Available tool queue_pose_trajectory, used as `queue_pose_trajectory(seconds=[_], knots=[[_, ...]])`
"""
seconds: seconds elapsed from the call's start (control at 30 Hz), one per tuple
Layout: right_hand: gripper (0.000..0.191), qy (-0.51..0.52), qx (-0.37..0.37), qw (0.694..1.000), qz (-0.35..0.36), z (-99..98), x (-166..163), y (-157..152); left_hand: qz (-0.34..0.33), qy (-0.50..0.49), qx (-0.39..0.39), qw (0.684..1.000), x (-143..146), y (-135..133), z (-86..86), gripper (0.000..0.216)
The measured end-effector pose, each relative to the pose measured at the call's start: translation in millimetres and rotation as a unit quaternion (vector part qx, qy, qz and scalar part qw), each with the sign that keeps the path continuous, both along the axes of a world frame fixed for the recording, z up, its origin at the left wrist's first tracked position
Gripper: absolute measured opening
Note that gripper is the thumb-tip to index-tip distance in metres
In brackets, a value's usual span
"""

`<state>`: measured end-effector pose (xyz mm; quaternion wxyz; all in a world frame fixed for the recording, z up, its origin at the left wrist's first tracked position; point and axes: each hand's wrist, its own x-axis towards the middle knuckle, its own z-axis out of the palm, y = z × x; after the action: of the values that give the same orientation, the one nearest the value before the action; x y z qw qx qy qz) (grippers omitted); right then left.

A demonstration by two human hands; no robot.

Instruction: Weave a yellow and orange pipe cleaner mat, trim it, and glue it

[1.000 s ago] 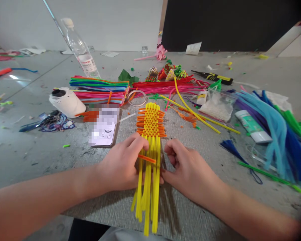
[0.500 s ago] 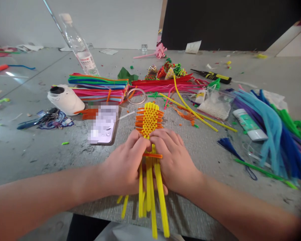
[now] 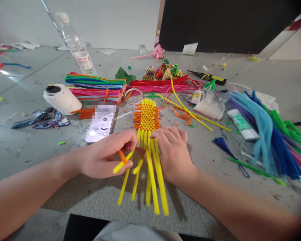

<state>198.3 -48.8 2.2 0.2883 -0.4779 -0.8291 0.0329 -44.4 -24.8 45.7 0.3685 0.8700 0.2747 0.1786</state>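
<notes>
A woven strip of yellow and orange pipe cleaners [image 3: 147,115] lies on the mat in front of me, orange ends sticking out along both sides. Long loose yellow pipe cleaners [image 3: 153,182] fan out from its near end toward me. My left hand [image 3: 104,155] is closed, with a short orange pipe cleaner [image 3: 122,156] at its fingers and a yellow strand bent sideways beside it. My right hand [image 3: 173,152] is closed at the right edge of the yellow strands, just below the weave; its fingertips are partly hidden.
A phone [image 3: 100,125] and a white bottle [image 3: 62,98] stand to the left. Behind are bundled pipe cleaners [image 3: 95,83], a clear plastic bottle [image 3: 77,47] and a tape ring [image 3: 133,96]. A tube [image 3: 243,124] and blue strands [image 3: 268,134] lie on the right.
My hands have come apart; the left moved left and lifted a yellow strand with the orange piece, which earlier lay across the strands. The weave's near end is now uncovered.
</notes>
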Motion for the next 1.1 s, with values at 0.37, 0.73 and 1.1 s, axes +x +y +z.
queue_pose_trajectory(seconds=[0.37,0.73,1.1], knots=[[0.013,0.019,0.005,0.999,0.038,-0.2,2,-1,0.046,0.030,0.043,0.998,12,1,-8.9,0.032],[0.022,0.035,0.005,0.992,0.121,-0.2,3,0,0.016,-0.002,0.084,0.996,10,-1,-9.6,0.039],[0.026,0.040,0.011,0.999,0.032,-8.4,2,2,0.090,0.070,0.197,0.974,18,-28,-6.2,0.037]])
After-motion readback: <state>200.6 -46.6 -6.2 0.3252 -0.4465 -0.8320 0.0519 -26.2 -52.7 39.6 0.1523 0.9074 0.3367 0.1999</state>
